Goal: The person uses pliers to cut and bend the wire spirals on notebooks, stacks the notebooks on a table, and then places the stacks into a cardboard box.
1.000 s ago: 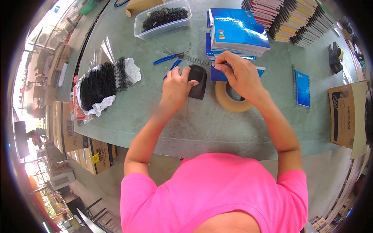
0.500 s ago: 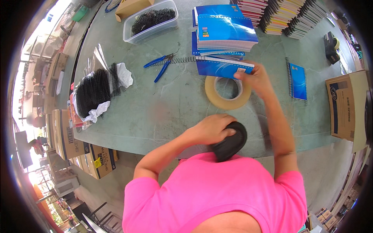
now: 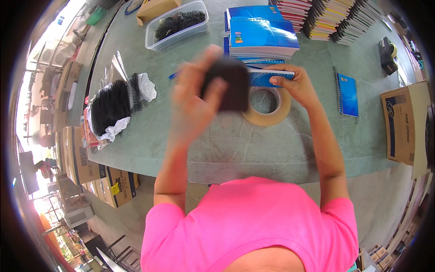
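My left hand [image 3: 192,99], blurred by motion, grips a black rounded pad [image 3: 233,88] held up over the table at the notebook's left end. A thin blue spiral notebook [image 3: 267,80] is pinched at its right end by my right hand [image 3: 297,86], thumb on top. Beneath and nearer to me lies a wide roll of clear tape [image 3: 284,108]. The pad hides the notebook's left end and its wire coil. Of the blue-handled cutting pliers [image 3: 172,76], only a handle tip shows behind my left hand.
Blue notebooks [image 3: 265,34] are stacked just beyond my right hand, with more spiral-bound stacks [image 3: 331,18] behind. A plastic tub [image 3: 156,45] and a bundle of black coils [image 3: 111,104] lie left. One blue notebook [image 3: 348,95], a tape dispenser [image 3: 387,56] and a carton [image 3: 398,127] are right.
My left hand has carried the black pad from near my chest up and away to the notebook's left end, covering the coil. The right hand still holds the notebook, now tilted flatter.
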The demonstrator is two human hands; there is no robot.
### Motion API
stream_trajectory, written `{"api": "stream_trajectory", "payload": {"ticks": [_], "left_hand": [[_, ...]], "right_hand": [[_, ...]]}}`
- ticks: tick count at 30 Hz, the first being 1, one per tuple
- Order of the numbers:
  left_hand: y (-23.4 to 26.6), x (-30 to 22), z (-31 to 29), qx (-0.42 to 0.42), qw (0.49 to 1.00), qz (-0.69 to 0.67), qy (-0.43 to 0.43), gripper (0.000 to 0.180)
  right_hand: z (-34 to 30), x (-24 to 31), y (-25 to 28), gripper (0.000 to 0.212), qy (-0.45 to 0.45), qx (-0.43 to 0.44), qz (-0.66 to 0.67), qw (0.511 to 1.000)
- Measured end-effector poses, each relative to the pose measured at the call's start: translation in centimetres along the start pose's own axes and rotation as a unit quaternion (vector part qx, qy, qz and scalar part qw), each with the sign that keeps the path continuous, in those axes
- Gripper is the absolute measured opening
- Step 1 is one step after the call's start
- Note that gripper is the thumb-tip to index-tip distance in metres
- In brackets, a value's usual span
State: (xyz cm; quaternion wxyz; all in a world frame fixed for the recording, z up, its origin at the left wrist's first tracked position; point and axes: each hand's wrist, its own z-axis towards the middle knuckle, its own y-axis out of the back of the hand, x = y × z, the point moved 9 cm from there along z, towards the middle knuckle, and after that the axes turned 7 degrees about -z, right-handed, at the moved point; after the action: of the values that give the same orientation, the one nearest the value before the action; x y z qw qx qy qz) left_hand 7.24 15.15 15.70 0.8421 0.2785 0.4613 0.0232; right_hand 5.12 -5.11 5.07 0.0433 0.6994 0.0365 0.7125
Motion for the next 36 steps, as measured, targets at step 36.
{"api": "stream_trajectory", "payload": {"ticks": [36], "left_hand": [[-2.6,-2.5,1.5,0.001,0.975,0.116,-0.191,0.023]], "right_hand": [[-0.6,0.2,-0.1,0.025,0.012,-0.025,-0.014,1.0]]}}
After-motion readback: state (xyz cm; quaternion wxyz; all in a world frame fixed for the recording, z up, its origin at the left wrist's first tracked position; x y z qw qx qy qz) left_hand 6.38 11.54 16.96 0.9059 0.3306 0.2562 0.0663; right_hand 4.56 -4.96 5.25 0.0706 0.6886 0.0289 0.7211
